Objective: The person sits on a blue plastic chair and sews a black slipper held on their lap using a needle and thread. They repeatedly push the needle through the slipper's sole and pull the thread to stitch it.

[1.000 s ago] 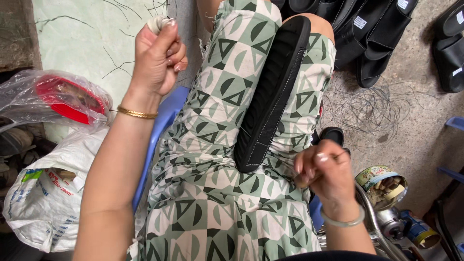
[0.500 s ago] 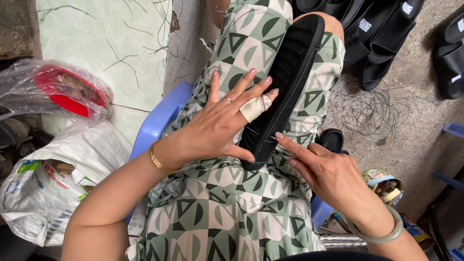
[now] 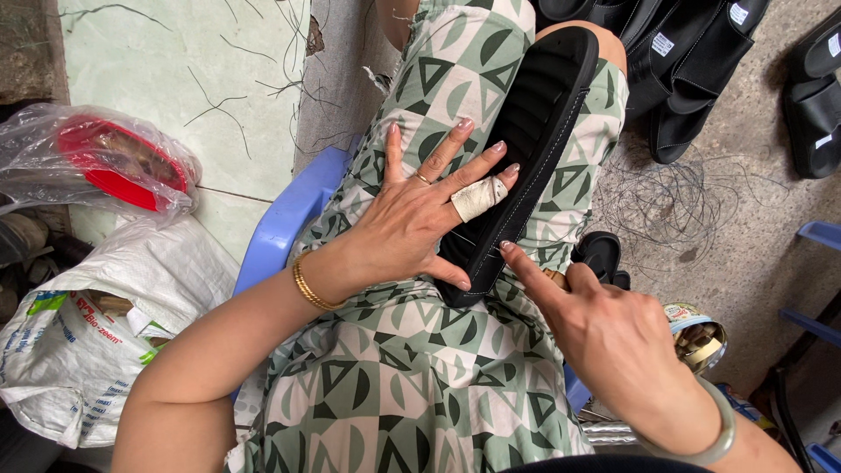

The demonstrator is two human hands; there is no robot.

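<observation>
The left hand (image 3: 412, 223) is lying spread on the black sole (image 3: 517, 166); the right hand (image 3: 604, 337), forefinger out, is touching its edge, where it could slide off the lap.

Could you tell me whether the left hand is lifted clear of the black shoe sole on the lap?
No, the left hand lies flat, its bandaged finger resting on the black shoe sole.

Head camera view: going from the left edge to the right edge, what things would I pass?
Red item in a clear plastic bag → white sack → blue plastic chair → left hand → black sandal sole on the lap → right hand → open tin can → black sandals on the floor.
</observation>
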